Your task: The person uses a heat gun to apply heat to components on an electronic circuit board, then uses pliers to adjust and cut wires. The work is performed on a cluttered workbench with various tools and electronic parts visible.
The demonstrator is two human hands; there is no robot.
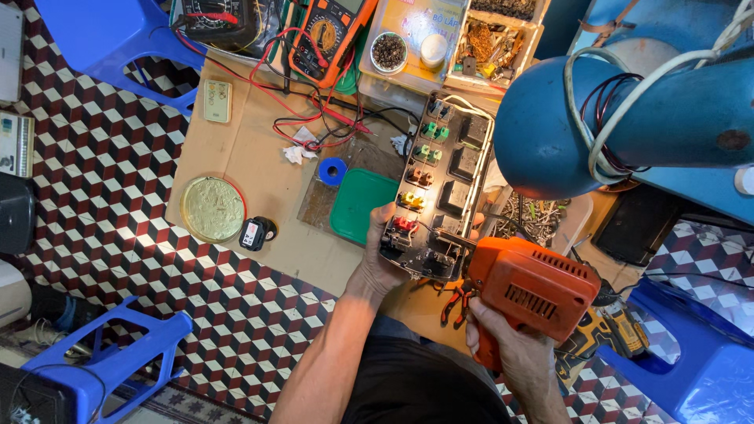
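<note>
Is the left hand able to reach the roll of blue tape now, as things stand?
Probably not at once. The left hand grips the long panel of switches, so it is busy. The roll of blue tape lies uncovered on the cardboard beyond the green lid; nothing covers it.

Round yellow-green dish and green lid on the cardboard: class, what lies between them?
In the head view, a small black device lies between the round dish and the green lid.

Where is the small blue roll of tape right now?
In the head view, the small blue roll of tape lies left of centre on the brown cardboard sheet, just above the green plastic lid and below the tangled red wires.
</note>
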